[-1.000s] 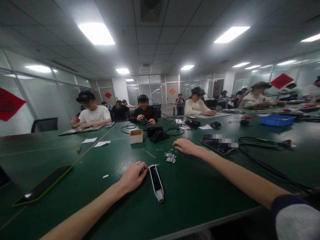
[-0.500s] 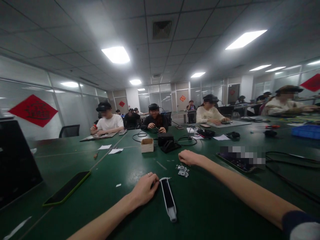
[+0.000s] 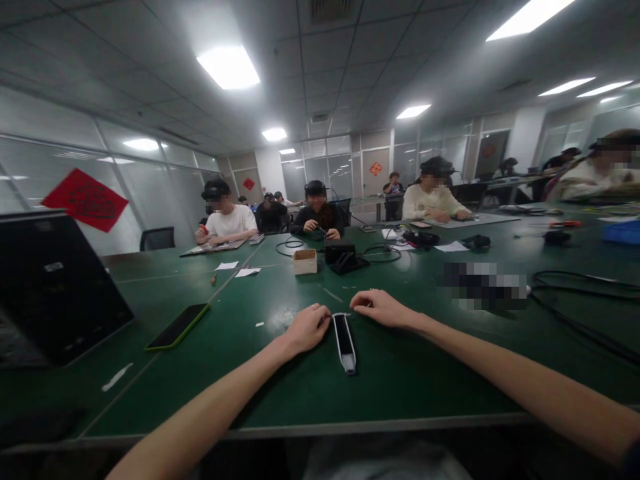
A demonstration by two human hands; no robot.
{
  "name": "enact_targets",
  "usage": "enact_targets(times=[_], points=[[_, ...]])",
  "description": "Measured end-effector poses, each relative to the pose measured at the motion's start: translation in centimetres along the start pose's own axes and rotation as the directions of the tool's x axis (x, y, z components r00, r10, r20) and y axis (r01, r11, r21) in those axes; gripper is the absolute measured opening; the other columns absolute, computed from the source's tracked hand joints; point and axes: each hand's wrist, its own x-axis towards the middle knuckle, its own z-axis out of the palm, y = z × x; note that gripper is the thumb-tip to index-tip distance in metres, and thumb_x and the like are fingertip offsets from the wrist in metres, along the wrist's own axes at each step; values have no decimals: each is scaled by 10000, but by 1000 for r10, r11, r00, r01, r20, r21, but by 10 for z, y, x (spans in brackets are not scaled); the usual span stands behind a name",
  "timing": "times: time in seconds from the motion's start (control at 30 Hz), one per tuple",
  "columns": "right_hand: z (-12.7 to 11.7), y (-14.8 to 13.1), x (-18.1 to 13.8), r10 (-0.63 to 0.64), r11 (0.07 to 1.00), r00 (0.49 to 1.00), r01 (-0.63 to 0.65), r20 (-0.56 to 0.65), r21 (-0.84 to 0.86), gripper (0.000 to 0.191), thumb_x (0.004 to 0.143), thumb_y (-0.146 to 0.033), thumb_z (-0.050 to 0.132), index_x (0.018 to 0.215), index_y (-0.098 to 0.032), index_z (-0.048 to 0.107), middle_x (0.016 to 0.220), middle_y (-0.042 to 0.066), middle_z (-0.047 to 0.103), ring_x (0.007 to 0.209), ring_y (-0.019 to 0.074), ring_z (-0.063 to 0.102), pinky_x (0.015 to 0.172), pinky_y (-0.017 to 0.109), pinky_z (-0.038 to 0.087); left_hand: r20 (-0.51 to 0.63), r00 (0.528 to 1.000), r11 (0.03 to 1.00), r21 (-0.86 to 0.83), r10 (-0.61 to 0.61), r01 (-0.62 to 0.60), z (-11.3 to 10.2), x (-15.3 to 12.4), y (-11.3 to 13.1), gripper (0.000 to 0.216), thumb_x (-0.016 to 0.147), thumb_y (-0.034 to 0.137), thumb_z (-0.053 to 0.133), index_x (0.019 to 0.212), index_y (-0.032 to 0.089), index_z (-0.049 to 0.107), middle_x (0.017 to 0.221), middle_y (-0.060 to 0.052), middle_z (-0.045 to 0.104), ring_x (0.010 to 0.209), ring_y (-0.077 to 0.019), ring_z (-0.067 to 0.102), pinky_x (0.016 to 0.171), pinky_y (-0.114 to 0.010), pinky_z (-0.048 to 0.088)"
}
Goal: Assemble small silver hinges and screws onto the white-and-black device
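Note:
A slim white casing with a dark hollow or panel along its middle lies on the green table, its narrow end towards me. Beside its far left corner is my left hand, fingers curled and closed, fingertips close to or touching that corner. Anything they pinch is too small to make out. My right hand rests just beyond the far right corner, thumb and fingers bent together; what lies between them is hidden. The small silvery metal parts are out of sight now, behind my right hand and forearm.
A green-edged phone and a black HP screen or laptop stand left. Ahead are a small open box, a black device and cables. A blue tray is far right. Several people sit around the table.
My right hand has come back from beyond the metal parts towards the casing's far end, covering them. My left hand stays at the casing's corner. The camera has tilted down.

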Motion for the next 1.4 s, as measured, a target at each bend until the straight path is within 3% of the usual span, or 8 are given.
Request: enact_targets(times=[0.2, 0.33, 0.67, 0.83, 1.1, 1.4], points=[[7, 2, 4, 20, 997, 1000, -21, 12, 76, 207, 797, -283, 571, 916, -169, 696, 897, 40, 696, 807, 168, 629, 756, 286, 479, 1, 1000, 999, 53, -12, 12, 0, 1, 0, 167, 891, 186, 422, 909, 179, 588, 864, -43, 606, 794, -174, 579, 723, -271, 437], [5, 2, 4, 51, 998, 997, -50, -52, 34, 227, 802, -306, 577, 939, -173, 699, 941, 47, 698, 848, 176, 629, 776, 294, 481, -8, 1000, 999, 44, -12, 12, -2, 2, 1, 161, 881, 187, 438, 901, 176, 597, 843, -44, 604, 791, -177, 575, 728, -271, 436], [6, -3, -3, -61, 996, 997, 63, 38, -68, 228, 852, -294, 536, 973, -187, 696, 945, 43, 702, 853, 176, 637, 786, 286, 483, 9, 999, 997, 68, -31, 30, -4, 0, 4, 179, 912, 220, 405, 917, 184, 580, 874, -42, 597, 795, -171, 575, 717, -266, 438], [7, -8, -6, -50, 994, 998, 53, 34, -94, 205, 844, -232, 545, 959, -168, 702, 904, 56, 706, 795, 173, 635, 754, 284, 488, 55, 998, 996, 94, -15, 9, -6, 4, 8, 178, 915, 208, 389, 923, 190, 566, 897, -45, 591, 818, -172, 574, 745, -271, 437], [15, -21, -4, 28, 998, 1000, -28, -10, 53, 187, 857, -238, 555, 944, -170, 706, 874, 41, 711, 752, 155, 634, 698, 248, 484, 113, 993, 998, 56, 28, -35, -9, 6, 3, 150, 887, 195, 401, 888, 189, 551, 859, -35, 582, 753, -159, 563, 694, -256, 437], [5, -10, -4, -50, 995, 998, 52, 23, -82, 250, 864, -285, 592, 1075, -164, 650, 1033, 74, 673, 953, 196, 601, 853, 307, 458, 195, 975, 991, 63, 106, -120, -15, 15, 2, 209, 902, 222, 358, 926, 182, 561, 871, -48, 590, 733, -163, 560, 677, -269, 446]])
